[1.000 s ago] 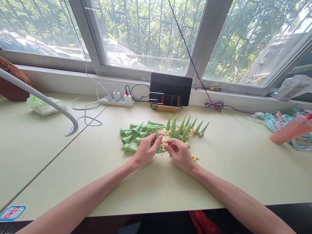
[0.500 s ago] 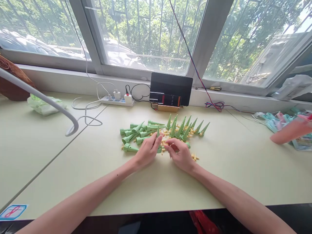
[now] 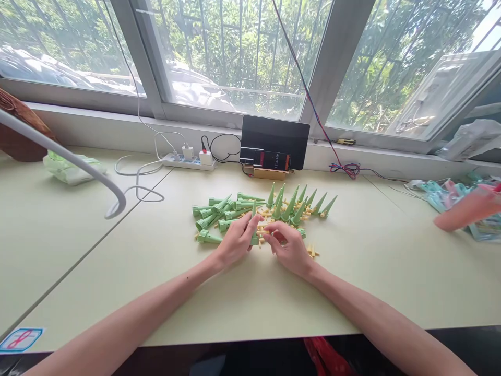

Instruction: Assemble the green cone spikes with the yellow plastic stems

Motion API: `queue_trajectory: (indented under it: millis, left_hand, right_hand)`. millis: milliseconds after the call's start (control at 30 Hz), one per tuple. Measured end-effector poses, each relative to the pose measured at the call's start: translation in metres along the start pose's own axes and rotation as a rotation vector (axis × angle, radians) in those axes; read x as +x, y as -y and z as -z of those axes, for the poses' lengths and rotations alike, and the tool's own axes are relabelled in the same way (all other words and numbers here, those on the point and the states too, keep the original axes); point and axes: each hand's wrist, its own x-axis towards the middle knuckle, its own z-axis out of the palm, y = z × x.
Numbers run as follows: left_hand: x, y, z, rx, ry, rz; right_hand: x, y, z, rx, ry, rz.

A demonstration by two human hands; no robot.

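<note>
A heap of green cone-shaped plastic spikes (image 3: 223, 211) lies on the pale table (image 3: 156, 261). Several more green spikes (image 3: 297, 206) stand upright behind my hands. Small yellow plastic pieces (image 3: 312, 252) are scattered among them. My left hand (image 3: 235, 243) is closed around one upright green spike (image 3: 254, 230), held between the hands. My right hand (image 3: 290, 249) pinches a small yellow piece (image 3: 263, 231) against the base of that spike.
A dark tablet and a phone (image 3: 274, 149) lean against the window sill. A power strip (image 3: 188, 162) with cables lies to the left, beside a white curved tube (image 3: 66, 159). Another person's hand (image 3: 465, 211) is at the right edge among pastel clips.
The hands have stayed together at the same spot. The fingers shifted slightly around the upright spike and the yellow piece.
</note>
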Motion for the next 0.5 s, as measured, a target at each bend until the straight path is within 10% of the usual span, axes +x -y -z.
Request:
queue_trajectory:
  millis: [500]
  left_hand:
    - [-0.0004, -0.0028, 0.0001, 0.235, -0.088, -0.219]
  right_hand:
    - [0.0005, -0.0023, -0.0011, -0.005, 0.022, -0.009]
